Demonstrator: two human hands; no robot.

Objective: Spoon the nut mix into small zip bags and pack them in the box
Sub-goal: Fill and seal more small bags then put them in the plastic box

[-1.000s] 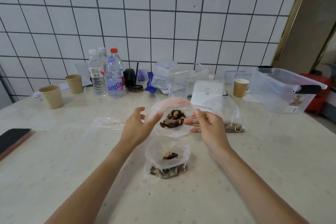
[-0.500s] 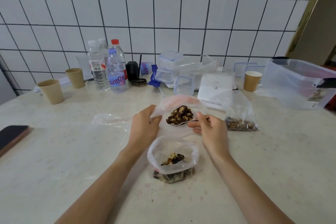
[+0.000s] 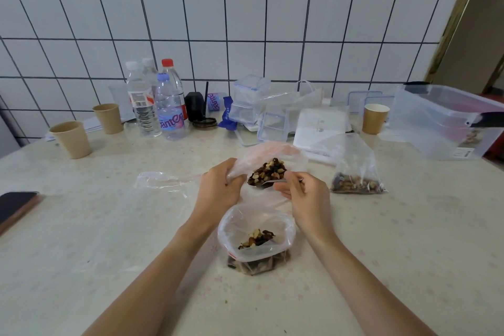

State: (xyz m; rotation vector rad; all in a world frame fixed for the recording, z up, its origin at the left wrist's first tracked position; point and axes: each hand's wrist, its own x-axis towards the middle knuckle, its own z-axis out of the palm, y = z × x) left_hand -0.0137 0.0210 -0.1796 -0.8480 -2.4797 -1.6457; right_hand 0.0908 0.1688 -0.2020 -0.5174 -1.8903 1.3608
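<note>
Since prev. frame spoon load (image 3: 268, 172) had dropped lower into small zip bag (image 3: 272, 155) at frame centre, left hand (image 3: 218, 189) pinching its rim, right hand (image 3: 305, 194) gripping spoon handle; likely risk: limp rim folds, nuts spill onto table (image 3: 409, 240).

Both forearms bare to frame edge, no sleeves in view. Left hand (image 3: 218, 191) & right hand (image 3: 305, 194): no gloves, rings, watch or bands. Nails short, unpainted afaict.
</note>
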